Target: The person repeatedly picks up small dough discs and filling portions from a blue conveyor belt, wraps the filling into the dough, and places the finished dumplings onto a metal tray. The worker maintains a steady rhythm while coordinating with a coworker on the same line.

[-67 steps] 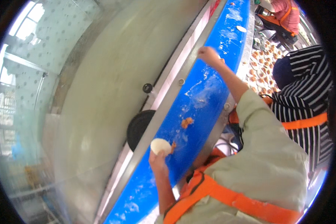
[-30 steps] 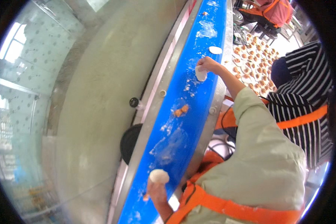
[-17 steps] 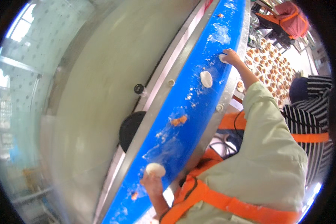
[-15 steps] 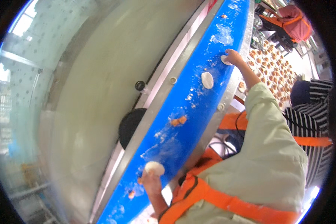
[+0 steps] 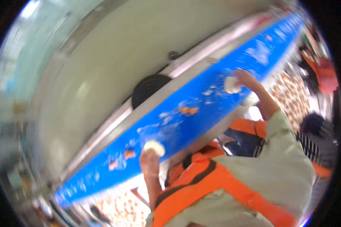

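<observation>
In my left hand [image 5: 150, 163], closed at its near edge, is a pale, flat dough round [image 5: 154, 148] over the near left part of a long blue belt [image 5: 206, 121]. Farther along, the fingers of my right hand [image 5: 249, 80] pinch the right edge of a second pale dough round [image 5: 232, 85]. Whether that one is lifted off the belt I cannot tell, as motion smears the picture. Between the two hands lies a small clump of orange-brown filling [image 5: 188, 110], and more filling [image 5: 129, 154] sits left of my left hand. White flour streaks the belt.
A metal rail [image 5: 140, 115] runs along the belt's far side, with a black round object [image 5: 150, 90] beyond it. Trays of many small brown-topped pieces [image 5: 291, 92] stand at right and lower left. Another person in striped clothing [image 5: 308, 146] is at the right.
The view has turned, so the belt lies flatter across it. My right hand has come from the belt's edge to the dough round that lay free. My left hand still holds its round.
</observation>
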The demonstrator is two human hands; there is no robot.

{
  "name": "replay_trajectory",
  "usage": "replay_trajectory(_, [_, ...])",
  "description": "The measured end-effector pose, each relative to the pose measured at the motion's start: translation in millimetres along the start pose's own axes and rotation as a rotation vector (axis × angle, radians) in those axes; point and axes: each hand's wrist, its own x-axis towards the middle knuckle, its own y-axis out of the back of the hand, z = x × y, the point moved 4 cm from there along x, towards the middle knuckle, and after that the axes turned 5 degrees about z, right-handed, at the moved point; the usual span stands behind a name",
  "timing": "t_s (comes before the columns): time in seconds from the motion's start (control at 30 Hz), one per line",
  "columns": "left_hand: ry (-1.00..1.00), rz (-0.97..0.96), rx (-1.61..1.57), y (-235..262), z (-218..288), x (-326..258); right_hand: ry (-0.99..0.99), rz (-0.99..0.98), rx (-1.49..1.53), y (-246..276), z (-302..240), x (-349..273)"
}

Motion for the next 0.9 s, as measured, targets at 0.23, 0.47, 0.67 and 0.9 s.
replay_trajectory(0.23, [0.123,0.180,-0.193,-2.6,12.6,-48.2,0.191,-0.098,-0.633,-6.2,100.4,-23.1])
replay_trajectory(0.47, [-0.077,0.498,-0.454,142.6,5.5,-142.2,0.023,-0.265,-0.632,-18.2,141.4,-7.6])
replay_trajectory(0.67, [-0.311,1.051,-0.253,342.8,-24.8,-298.7,0.029,-0.362,-0.655,-37.3,37.2,-33.9])
replay_trajectory(0.9, [-0.196,1.438,-0.375,448.0,-88.4,-439.0,0.342,-0.381,-0.549,-152.3,-308.6,-30.1])
